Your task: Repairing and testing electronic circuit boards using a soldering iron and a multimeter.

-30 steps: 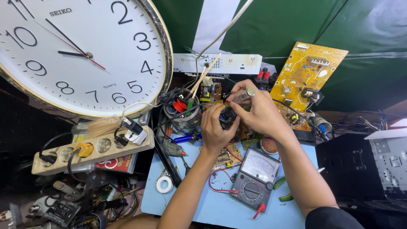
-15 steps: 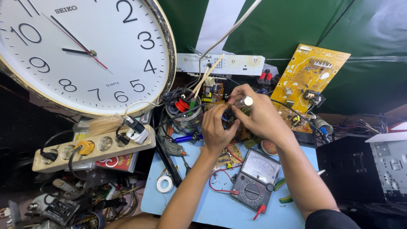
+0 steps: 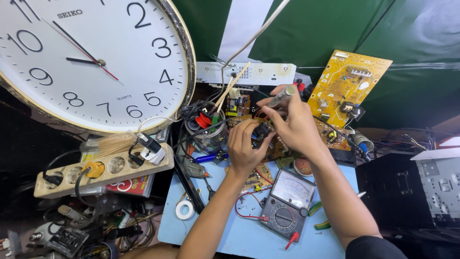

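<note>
- Left hand (image 3: 247, 146) clenched on a small black part (image 3: 261, 130), over the brown circuit board (image 3: 275, 146) on the table (image 3: 239, 235).
- Right hand (image 3: 294, 122) grasping a screwdriver (image 3: 281, 96), now raised higher, tip probably at the part.

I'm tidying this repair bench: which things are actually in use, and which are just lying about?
In use:
left hand on a small black component
right hand holding a silver tool
circuit board beneath both

Lying about:
analog multimeter
wall clock
power strip
yellow circuit board
tape roll
</note>
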